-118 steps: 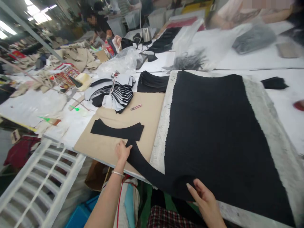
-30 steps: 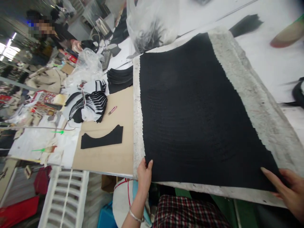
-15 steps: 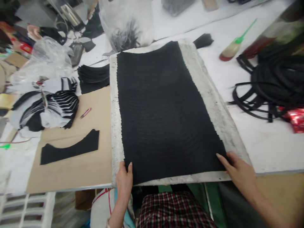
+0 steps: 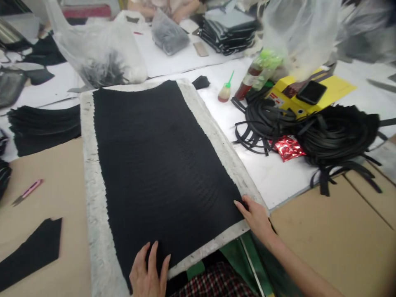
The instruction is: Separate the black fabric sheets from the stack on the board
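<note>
A large black sheet (image 4: 161, 165), marked with fine curved ridges and jagged along its sides, covers most of a stained pale board (image 4: 93, 185). My left hand (image 4: 150, 272) rests on its near left corner, fingers apart and pointing away from me. At the near right corner, my right hand (image 4: 256, 216) grips the sheet's edge, thumb on top; some of its fingers are hidden. To the left lie a cut black piece (image 4: 37, 247) with a curved edge and pink-handled thread snips (image 4: 29, 192).
Beyond the board's left side sits a stack of black pieces (image 4: 46, 128). A clear plastic bag (image 4: 108, 53) stands behind. On the right are a glue bottle (image 4: 225, 91), coiled black strips (image 4: 337, 132), a red foil packet (image 4: 287, 148) and a phone (image 4: 312, 91). A person's hands (image 4: 182, 10) show at the back.
The view has swung right, so the board appears further left. My left hand has shifted from gripping the near left corner to lying spread on the sheet. My right hand stays at its corner.
</note>
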### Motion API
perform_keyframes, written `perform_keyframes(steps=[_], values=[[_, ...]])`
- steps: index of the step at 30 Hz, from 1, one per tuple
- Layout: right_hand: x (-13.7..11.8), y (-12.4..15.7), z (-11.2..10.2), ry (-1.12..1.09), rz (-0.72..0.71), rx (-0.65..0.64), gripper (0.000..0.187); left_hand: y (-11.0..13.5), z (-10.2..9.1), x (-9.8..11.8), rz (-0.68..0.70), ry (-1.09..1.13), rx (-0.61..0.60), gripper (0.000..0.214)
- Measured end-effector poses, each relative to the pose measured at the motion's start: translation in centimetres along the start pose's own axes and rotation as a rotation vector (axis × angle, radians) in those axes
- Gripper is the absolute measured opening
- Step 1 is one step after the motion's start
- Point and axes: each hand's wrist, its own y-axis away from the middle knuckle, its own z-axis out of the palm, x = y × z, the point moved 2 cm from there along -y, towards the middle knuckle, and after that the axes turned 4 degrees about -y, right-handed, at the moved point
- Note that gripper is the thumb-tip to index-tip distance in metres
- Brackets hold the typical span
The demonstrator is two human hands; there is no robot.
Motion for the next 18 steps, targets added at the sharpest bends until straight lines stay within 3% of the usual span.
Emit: perform_keyframes(steps=[7,10,13,16,18], values=[[0.3,0.3,0.1,0.016,0.018,0.027,0.035,0.5,0.7,0.3,-0.029,-0.132,0.091,0.048],[-0.5,0.8,-0.3,0.071,-0.009,0.135,0.04,0.7,1.1,0.2,-0.01,-0.143,0.089,0.046],[-2.0,1.1,-0.5,0.19,-0.264,0.277,0.041,0.7,1.5,-0.1,-0.03,-0.104,0.073,0.043],[-2.7,0.9,0.4,0.238,-0.541,0.12,0.032,0.5,0.9,0.0,0.001,-0.099,0.047,0.042],[-2.2,0.6,1.1,0.255,-0.611,0.029,0.033,0.3,0.0,0.2,0.026,-0.109,-0.001,0.043]])
